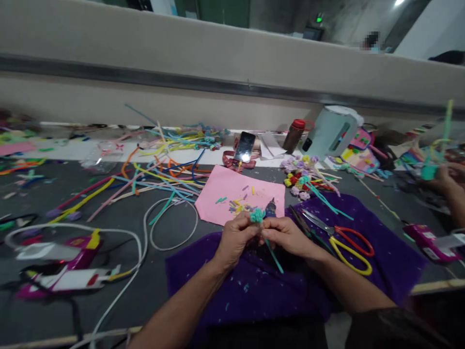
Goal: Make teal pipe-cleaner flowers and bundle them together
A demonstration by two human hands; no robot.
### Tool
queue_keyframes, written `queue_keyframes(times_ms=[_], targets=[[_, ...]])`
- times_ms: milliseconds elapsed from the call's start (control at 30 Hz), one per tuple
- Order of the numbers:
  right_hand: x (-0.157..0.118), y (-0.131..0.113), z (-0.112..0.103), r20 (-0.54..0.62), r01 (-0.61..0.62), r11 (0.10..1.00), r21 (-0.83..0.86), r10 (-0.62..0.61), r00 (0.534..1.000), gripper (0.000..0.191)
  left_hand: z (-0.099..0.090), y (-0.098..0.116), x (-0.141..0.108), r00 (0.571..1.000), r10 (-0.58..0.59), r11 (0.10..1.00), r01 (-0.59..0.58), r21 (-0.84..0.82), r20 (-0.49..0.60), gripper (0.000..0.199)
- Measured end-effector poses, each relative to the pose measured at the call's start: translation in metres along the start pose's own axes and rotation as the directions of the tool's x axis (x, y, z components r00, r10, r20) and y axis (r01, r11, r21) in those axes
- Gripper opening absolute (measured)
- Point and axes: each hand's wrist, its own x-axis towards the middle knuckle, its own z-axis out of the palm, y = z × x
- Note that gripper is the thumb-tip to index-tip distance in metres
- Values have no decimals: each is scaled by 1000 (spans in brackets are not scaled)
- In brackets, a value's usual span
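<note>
Between my hands is a teal pipe-cleaner flower (257,215), its fuzzy head up and a teal stem slanting down to the right. My left hand (235,238) pinches it from the left, just under the head. From the other side my right hand (286,235) closes its fingers at the stem. Right behind them lies a pink sheet (218,194) strewn with short cut pieces of pipe cleaner (240,204). A dark pointed tool tip (271,208) shows past my right hand. Scissors (337,232) with red and yellow handles lie right of my hands on a purple cloth (378,232).
Finished flowers (301,179) are heaped behind the scissors. Loose pipe cleaners (170,169) spread over the left side. A cable (145,232) loops near magenta-and-white devices (65,266). A phone (245,147), brown bottle (294,135) and kettle (332,131) stand behind. Another person's hand (448,179) works at far right.
</note>
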Motion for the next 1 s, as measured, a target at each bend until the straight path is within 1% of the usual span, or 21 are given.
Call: queue_keyframes(times_ms=[33, 67, 100, 167, 200, 267, 367, 500, 567, 633, 700, 733, 833, 900, 1000], targets=[[0, -1, -2, -4, -14, 1000, -19, 14, 1000, 24, -3, 4, 1, 999, -25, 999, 24, -45, -21, 18], [-1, -2, -4, -30, -29, 999, -32, 28, 999, 22, -8, 9, 3, 996, -45, 995, 38, -97, -74, 20], [0, -3, -7, -75, -43, 998, -40, 39, 996, 22, -14, 14, 6, 990, -41, 989, 21, -148, -136, 23], [0, -4, -12, -194, -52, 997, -51, 41, 980, 22, -28, 24, 12, 972, 13, 965, -74, -252, -234, 26], [1, -5, -15, -241, -48, 997, -60, 32, 970, 23, -34, 28, 15, 962, 22, 950, -105, -295, -272, 28], [2, -6, -20, -296, -31, 996, -88, 3, 955, 24, -45, 32, 20, 955, -29, 933, -79, -350, -294, 30], [3, -7, -28, -332, -11, 993, -120, -30, 943, 24, -49, 29, 25, 964, -82, 917, -26, -398, -252, 30], [4, -6, -35, -365, 1, 991, -132, -49, 930, 22, -39, 20, 25, 978, -130, 936, 66, -347, -164, 31], [3, -6, -37, -346, -8, 989, -150, -45, 937, 22, -34, 17, 24, 983, -147, 942, 106, -318, -107, 32], [1, -6, -38, -306, -2, 983, -184, -56, 950, 20, -31, 15, 24, 985, -159, 947, 130, -293, -75, 32], [-3, -7, -41, -287, 5, 967, -256, -81, 954, 16, -29, 14, 24, 986, -161, 949, 142, -282, -48, 32], [-7, -8, -44, -297, -5, 953, -302, -89, 951, 14, -28, 13, 24, 986, -160, 950, 143, -276, -40, 32], [-18, -8, -65, -371, -87, 907, -413, -80, 925, 11, -26, 12, 23, 986, -163, 956, 152, -251, -26, 31], [-23, -5, -88, -431, -135, 886, -444, -79, 899, 11, -25, 11, 22, 984, -179, 957, 169, -237, -19, 29], [-28, 4, -124, -538, -212, 851, -481, -96, 837, 14, -24, 11, 21, 978, -208, 954, 200, -225, -12, 30]])
